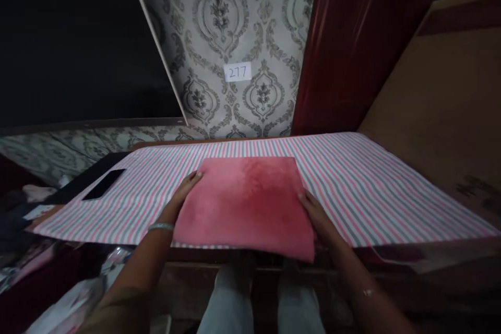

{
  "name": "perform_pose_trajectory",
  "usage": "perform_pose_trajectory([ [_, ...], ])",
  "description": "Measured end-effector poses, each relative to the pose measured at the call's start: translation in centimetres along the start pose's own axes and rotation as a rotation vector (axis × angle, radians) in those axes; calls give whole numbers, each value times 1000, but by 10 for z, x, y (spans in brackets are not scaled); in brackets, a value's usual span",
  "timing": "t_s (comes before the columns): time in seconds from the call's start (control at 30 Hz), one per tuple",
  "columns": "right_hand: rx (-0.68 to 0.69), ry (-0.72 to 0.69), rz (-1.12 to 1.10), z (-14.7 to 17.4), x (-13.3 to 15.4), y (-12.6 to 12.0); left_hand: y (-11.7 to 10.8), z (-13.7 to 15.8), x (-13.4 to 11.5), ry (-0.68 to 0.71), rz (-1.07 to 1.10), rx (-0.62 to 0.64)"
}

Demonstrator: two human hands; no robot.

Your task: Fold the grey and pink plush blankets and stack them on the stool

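A pink piece of plush cloth point(242, 203), flat and nearly rectangular, is held between my two hands over the front part of the striped cloth point(376, 182). Darker red patches show on its right half. My left hand point(187, 188) grips its left edge, thumb on top and the other fingers partly hidden. On the opposite edge, my right hand point(312, 207) holds it the same way, with fingers tucked underneath. The near edge hangs a little past the table's front, its right corner lowest. Whether it is folded in layers, I cannot tell.
A dark phone point(104, 185) lies at the left of the striped cloth. Behind stand a large black screen point(78, 42) and a patterned wall with a paper label point(238, 71). A big cardboard box point(450, 94) borders the right side. Plastic bags point(70, 305) lie low at left.
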State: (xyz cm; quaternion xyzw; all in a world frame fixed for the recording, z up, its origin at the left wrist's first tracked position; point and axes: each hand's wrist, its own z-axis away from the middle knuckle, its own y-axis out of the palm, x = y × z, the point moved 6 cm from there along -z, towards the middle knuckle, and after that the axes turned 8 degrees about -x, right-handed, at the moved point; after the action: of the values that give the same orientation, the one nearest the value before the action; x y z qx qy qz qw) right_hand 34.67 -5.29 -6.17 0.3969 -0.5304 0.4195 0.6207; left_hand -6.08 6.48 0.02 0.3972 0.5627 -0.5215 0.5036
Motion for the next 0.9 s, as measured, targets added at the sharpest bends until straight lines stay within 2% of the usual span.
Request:
perform_pose_trajectory([
  [0.1, 95, 25, -79, 14, 11, 8, 0, 20, -1, -44, 68, 195],
  [0.17, 116, 7, -87, 21, 17, 12, -3, 32, 2, -83, 70, 260],
  [0.27, 100, -73, -78, 22, 28, 17, -8, 42, 5, -97, 21, 214],
  [0.4, 59, -150, -46, 12, 39, 19, -2, 53, -9, 56, 39, 150],
  [0.47, 24, -173, 12, 8, 41, 13, -1, 60, -12, 103, 37, 129],
  [0.57, -64, -175, 103, 11, 35, -7, -7, 67, -2, 51, 23, 105],
  [0.67, -184, -216, 118, 28, 24, -38, -19, 71, 16, 20, 103, 129],
  [0.77, -273, -268, 131, 55, 11, -61, -36, 79, 28, 76, 106, 112],
  [0.9, -209, -359, 180, 88, -6, -54, -54, 105, 38, 116, -72, 55],
])
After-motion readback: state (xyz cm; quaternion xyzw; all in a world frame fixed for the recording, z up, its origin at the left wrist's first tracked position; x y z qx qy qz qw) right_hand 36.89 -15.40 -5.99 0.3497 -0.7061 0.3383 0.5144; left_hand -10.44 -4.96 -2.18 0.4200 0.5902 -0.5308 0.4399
